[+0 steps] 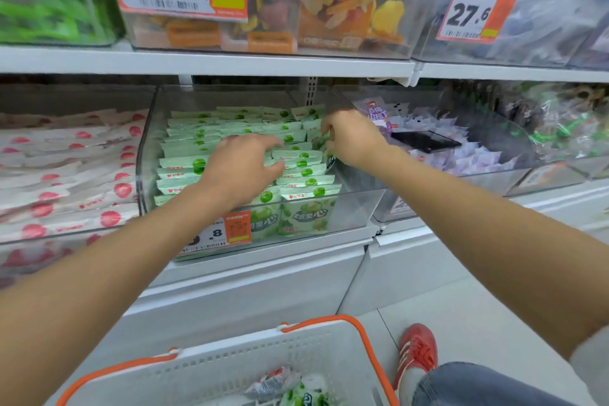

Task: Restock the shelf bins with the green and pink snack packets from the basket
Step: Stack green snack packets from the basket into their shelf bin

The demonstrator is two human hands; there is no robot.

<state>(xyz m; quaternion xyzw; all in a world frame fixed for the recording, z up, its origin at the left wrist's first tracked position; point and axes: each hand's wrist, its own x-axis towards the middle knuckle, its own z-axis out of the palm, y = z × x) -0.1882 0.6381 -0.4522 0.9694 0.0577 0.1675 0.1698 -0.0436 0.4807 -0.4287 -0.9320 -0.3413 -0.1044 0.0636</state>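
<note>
A clear shelf bin (359, 208) in the middle holds rows of green snack packets (184, 148). My left hand (240, 168) lies flat on the packets in the bin's centre, fingers spread and pressing on them. My right hand (349, 138) is at the bin's right side with its fingers curled on the edges of the packets (311, 133) there. The bin to the left holds pink snack packets (66, 175). The white basket with orange handles (230, 359) sits below on the floor, with a few green and pink packets (293, 389) in it.
The right-hand bin (478, 175) holds purple packets and a black phone (425, 140). The upper shelf (230, 63) overhangs the bins, carrying dried-fruit boxes and price tags. My red shoe (418, 353) stands beside the basket on the tiled floor.
</note>
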